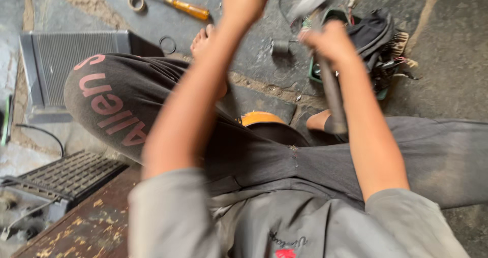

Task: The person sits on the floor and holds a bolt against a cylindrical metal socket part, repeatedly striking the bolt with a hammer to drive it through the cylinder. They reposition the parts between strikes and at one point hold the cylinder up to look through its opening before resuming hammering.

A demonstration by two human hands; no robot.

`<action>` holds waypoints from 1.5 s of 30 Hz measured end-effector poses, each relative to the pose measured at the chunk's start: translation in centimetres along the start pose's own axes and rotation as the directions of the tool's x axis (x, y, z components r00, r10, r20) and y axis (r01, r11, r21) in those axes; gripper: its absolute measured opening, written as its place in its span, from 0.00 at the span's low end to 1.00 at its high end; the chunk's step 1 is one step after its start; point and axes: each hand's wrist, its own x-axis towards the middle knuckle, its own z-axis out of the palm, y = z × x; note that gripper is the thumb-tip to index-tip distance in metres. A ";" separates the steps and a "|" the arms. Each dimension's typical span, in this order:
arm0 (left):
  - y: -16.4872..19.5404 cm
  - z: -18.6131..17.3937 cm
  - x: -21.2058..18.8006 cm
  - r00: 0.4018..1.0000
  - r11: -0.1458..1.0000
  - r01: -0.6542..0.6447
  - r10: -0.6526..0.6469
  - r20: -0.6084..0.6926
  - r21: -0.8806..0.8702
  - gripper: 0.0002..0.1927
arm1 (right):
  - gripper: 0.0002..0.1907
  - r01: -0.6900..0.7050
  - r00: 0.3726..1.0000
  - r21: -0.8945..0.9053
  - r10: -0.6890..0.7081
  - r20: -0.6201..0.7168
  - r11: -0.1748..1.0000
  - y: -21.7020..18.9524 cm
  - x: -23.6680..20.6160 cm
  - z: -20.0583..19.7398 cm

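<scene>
Nearest, at the lower left, lie one rusty brown board (86,227) and one dark grille (71,172), with a few thin cables beside it. Above them one ribbed radiator (71,59) lies flat on the concrete floor (447,49); its left part is cut by the frame edge.

Two hands are raised over the lap. The right hand (330,42) has its grip pressed around the handle of one hammer (325,65); the grey head points up and left and is blurred by motion, and the handle runs down toward the right knee. The left hand (246,1) is cut off by the top edge, so I cannot tell if its grip is spread or holding something.

One orange object (260,118) shows between the legs, mostly hidden.

Farther away are one small metal cylinder (280,46), one green tray (325,75) filled with dark cloth and wires that are hard to separate, one black ring (168,44), one screwdriver (173,3) with orange handle, and one roll of tape (135,2).
</scene>
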 end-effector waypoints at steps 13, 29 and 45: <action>1.2 3.7 -9.1 0.785 0.814 0.572 -0.509 0.353 -0.100 0.17 | 0.19 0.020 0.943 0.053 -0.001 -0.333 0.998 -2.0 -8.1 2.4; 1.8 4.9 -10.4 0.736 0.749 0.647 -0.563 0.377 -0.145 0.15 | 0.16 0.174 0.950 0.080 -0.146 -0.276 0.982 -1.1 -6.6 2.8; 2.1 5.4 -11.1 0.749 0.750 0.632 -0.527 0.402 -0.194 0.13 | 0.20 0.238 0.927 -0.161 -0.273 -0.256 0.958 -0.1 -6.0 4.2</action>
